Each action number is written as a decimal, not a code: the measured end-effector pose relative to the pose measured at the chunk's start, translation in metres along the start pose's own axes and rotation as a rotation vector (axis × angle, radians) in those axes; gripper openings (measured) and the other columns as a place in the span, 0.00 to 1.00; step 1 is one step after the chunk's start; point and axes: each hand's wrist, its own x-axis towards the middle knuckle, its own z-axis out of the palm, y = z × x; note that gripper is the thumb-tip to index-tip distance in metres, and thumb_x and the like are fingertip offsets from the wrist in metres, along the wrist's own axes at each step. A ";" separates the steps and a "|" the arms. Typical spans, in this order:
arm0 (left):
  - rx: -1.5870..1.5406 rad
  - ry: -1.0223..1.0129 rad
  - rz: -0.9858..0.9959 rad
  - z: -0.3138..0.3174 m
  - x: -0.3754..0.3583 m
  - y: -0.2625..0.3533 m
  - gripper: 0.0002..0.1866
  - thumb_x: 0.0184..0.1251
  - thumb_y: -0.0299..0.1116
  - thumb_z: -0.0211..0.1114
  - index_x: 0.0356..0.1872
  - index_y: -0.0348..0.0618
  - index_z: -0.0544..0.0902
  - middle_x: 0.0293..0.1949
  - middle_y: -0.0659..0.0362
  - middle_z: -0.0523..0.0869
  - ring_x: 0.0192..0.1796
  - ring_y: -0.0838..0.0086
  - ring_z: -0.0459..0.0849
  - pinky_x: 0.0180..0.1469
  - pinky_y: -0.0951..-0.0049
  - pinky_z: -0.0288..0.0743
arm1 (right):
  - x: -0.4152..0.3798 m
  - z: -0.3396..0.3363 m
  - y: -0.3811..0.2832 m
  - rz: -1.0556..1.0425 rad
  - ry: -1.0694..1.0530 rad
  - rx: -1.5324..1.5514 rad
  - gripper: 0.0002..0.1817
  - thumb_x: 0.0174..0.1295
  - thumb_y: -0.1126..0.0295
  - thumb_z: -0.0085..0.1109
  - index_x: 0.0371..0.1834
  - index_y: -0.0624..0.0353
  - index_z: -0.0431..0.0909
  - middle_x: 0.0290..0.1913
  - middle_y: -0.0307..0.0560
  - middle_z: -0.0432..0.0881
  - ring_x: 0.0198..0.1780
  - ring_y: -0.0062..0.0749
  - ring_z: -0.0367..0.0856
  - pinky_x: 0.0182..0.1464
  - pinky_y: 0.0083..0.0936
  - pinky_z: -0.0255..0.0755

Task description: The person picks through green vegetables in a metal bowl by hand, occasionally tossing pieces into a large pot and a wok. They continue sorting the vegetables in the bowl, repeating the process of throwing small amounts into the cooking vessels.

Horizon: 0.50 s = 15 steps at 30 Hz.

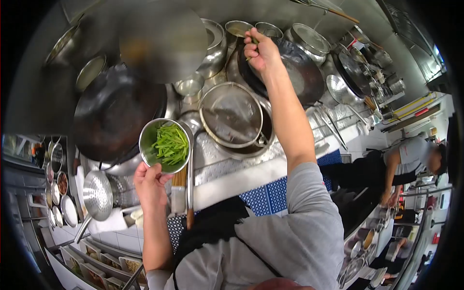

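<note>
My left hand (149, 184) grips the near rim of a small steel bowl (147, 140) filled with cut green vegetables (170, 144), held above the stove edge beside a large dark wok (113, 113). My right hand (261, 50) is stretched far forward over a second dark wok (302, 72). Its fingers pinch a few green vegetable pieces (251, 46). A round wire strainer (231, 115) rests on a pot between the two woks.
Several steel bowls and pots (212, 43) line the back of the stove. A perforated ladle (97, 195) and condiment containers (58, 193) sit at the left. Trays (104, 268) lie below. Another person (406, 162) in grey works at the right counter.
</note>
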 end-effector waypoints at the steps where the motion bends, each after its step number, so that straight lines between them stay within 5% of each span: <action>1: 0.001 0.006 0.001 0.018 0.008 -0.005 0.06 0.66 0.20 0.61 0.40 0.35 0.83 0.37 0.54 0.90 0.32 0.73 0.89 0.32 0.73 0.90 | 0.022 -0.011 -0.015 -0.078 0.025 -0.023 0.12 0.77 0.62 0.55 0.41 0.59 0.76 0.29 0.39 0.75 0.22 0.18 0.64 0.19 0.15 0.54; 8: 0.015 0.095 0.047 0.094 0.042 -0.013 0.11 0.65 0.19 0.61 0.47 0.32 0.84 0.43 0.49 0.90 0.37 0.69 0.92 0.33 0.73 0.92 | 0.186 -0.043 -0.070 -0.737 0.277 -0.319 0.10 0.74 0.67 0.55 0.41 0.63 0.82 0.25 0.41 0.79 0.20 0.19 0.67 0.20 0.17 0.57; 9: 0.011 0.087 0.042 0.101 0.047 -0.013 0.12 0.65 0.19 0.60 0.48 0.32 0.84 0.44 0.49 0.90 0.38 0.68 0.92 0.34 0.72 0.93 | 0.228 -0.059 -0.072 -0.911 0.300 -0.399 0.12 0.72 0.66 0.57 0.37 0.63 0.84 0.27 0.43 0.83 0.24 0.23 0.76 0.26 0.23 0.67; 12: 0.005 0.094 0.048 0.124 0.063 -0.011 0.13 0.64 0.19 0.60 0.49 0.31 0.84 0.44 0.49 0.90 0.38 0.67 0.92 0.34 0.71 0.93 | 0.291 -0.064 -0.072 -1.200 0.579 -0.654 0.15 0.70 0.63 0.59 0.35 0.64 0.85 0.30 0.49 0.87 0.31 0.35 0.84 0.37 0.31 0.76; 13: 0.010 0.107 0.048 0.130 0.068 -0.011 0.13 0.64 0.18 0.60 0.49 0.31 0.84 0.44 0.48 0.90 0.38 0.66 0.92 0.34 0.70 0.93 | 0.291 -0.061 -0.074 -1.116 0.670 -0.837 0.19 0.69 0.57 0.59 0.37 0.66 0.85 0.34 0.57 0.89 0.39 0.47 0.89 0.47 0.42 0.78; 15: 0.015 0.128 0.050 0.139 0.076 -0.010 0.13 0.63 0.18 0.59 0.49 0.30 0.84 0.44 0.48 0.90 0.38 0.65 0.92 0.34 0.70 0.93 | 0.334 -0.079 -0.063 -1.188 0.716 -0.985 0.19 0.69 0.57 0.57 0.36 0.66 0.84 0.31 0.56 0.88 0.35 0.51 0.87 0.42 0.47 0.77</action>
